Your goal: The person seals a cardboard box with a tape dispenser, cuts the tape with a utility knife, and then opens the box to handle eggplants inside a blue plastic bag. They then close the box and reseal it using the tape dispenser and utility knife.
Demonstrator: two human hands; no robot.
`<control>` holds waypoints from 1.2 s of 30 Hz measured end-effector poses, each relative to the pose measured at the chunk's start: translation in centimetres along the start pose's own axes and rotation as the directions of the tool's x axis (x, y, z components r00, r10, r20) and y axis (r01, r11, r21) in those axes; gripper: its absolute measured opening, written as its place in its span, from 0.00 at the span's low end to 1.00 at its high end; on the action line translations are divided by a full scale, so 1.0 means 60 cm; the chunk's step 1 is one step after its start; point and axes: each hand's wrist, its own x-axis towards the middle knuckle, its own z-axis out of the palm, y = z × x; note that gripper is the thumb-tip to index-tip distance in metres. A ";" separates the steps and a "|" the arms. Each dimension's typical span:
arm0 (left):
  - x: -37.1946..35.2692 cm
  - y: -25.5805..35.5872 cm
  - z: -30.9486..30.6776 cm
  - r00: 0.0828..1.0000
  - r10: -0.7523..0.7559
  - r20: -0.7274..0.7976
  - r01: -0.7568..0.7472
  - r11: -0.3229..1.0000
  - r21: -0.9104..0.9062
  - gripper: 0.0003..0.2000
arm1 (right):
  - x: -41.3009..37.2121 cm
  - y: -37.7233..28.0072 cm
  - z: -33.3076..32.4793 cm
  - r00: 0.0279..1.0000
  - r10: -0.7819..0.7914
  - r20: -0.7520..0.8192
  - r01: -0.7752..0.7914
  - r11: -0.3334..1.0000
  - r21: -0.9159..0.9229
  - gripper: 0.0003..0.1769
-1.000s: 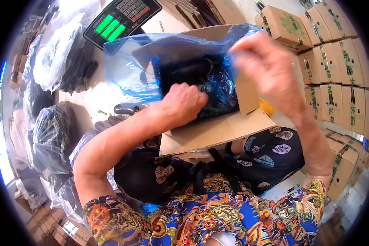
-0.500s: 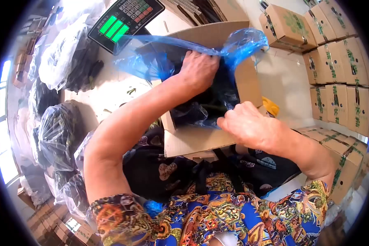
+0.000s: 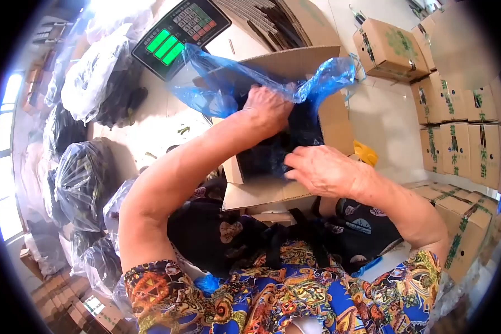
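Observation:
An open cardboard box is in front of me, lined with a thin blue plastic bag that spills over its far edge. Dark contents, too dim to make out, show inside the liner. My left hand is closed on the liner at the far side of the opening. Over the near right part of the box, my right hand has its fingers bent together at the liner's near edge; its fingertips meet dark plastic there.
A scale display with green digits stands beyond the box. Clear bags of dark goods line the left. Strapped cartons are stacked at the right, and a yellow item lies beside the box.
My right hand has moved left and slightly inward over the box. The liner's near edge has shifted inward. A blurred shape now covers part of the upper right cartons.

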 end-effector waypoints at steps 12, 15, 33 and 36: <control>-0.381 -0.127 -0.271 0.710 -0.528 -0.466 -0.089 0.589 -0.803 0.34 | 0.095 0.105 0.023 0.945 -0.080 -0.316 0.034 0.988 -0.148 0.20; -0.499 -0.163 -0.258 0.633 -0.676 -0.377 0.208 0.618 -0.758 0.34 | 0.103 0.094 0.034 0.986 0.035 -0.165 -0.099 0.912 -0.398 0.32; -0.531 -0.138 -0.070 0.725 -0.637 -0.262 0.376 0.685 -0.624 0.29 | -0.022 -0.131 -0.205 0.940 0.112 -0.322 -0.125 0.992 -0.021 0.27; -0.427 -0.061 -0.158 0.870 -0.286 -0.402 0.004 0.819 -0.574 0.34 | -0.067 -0.182 -0.232 0.861 0.199 -0.467 -0.107 0.970 0.217 0.32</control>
